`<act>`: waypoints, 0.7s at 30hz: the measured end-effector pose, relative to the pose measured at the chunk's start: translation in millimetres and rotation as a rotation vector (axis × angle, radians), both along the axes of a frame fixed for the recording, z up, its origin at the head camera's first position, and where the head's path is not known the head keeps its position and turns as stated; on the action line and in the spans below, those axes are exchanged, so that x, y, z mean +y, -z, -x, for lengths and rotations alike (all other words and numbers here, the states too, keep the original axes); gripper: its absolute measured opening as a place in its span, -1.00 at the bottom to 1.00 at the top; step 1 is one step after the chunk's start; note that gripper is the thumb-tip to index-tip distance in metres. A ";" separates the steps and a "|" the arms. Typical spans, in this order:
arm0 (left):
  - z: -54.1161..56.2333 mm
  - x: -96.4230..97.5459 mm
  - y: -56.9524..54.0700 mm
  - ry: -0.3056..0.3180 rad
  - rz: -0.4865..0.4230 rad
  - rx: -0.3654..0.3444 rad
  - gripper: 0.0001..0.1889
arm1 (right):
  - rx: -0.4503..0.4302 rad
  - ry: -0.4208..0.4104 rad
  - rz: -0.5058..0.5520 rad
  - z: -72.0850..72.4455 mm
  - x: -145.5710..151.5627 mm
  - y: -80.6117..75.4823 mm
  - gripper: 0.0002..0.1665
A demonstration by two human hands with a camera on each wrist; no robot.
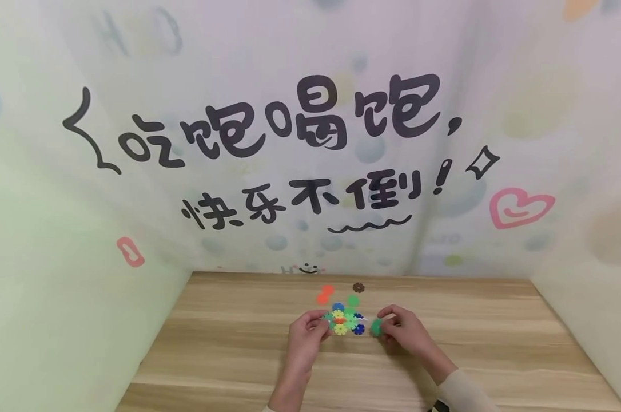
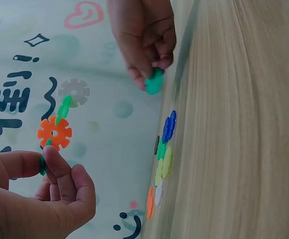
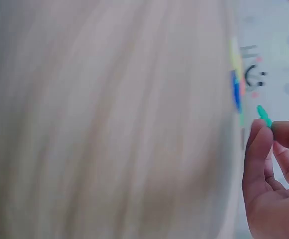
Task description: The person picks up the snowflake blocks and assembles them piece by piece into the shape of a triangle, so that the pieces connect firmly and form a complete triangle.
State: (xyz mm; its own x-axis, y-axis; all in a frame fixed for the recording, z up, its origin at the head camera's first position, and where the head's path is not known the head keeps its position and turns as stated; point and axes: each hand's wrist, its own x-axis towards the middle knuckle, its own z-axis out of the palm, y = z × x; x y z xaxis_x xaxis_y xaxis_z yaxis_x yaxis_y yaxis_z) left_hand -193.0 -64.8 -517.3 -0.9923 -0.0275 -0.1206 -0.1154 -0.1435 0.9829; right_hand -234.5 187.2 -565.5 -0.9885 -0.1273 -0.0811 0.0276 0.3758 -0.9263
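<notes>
Between thumb and forefinger, my left hand pinches the green end disc of a short chain of notched plastic snowflake discs. From that end the chain runs through an orange disc and a green disc to a whitish, see-through disc. Facing it on the right, my right hand pinches a single green snowflake disc by its edge. A gap separates this disc from the chain's whitish end. Both hands are raised over the table in the left wrist view.
Loose snowflake discs lie on the wooden table beyond and below the hands: orange, brown, green, dark blue and yellow among them. A printed curtain hangs behind the table and along its sides.
</notes>
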 end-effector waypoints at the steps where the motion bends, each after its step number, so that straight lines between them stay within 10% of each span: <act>1: 0.0 -0.2 -0.2 0.001 -0.001 -0.001 -0.74 | -0.016 0.011 0.058 -1.2 0.1 -2.0 -0.82; 8: -0.6 -0.4 -2.2 0.003 -0.015 -0.002 -0.73 | -0.104 0.061 0.303 -13.4 -5.2 -23.3 -0.74; 21: -0.1 -0.7 0.6 0.015 0.001 0.001 -0.74 | -0.133 0.044 0.398 -23.2 -5.9 -36.2 -0.70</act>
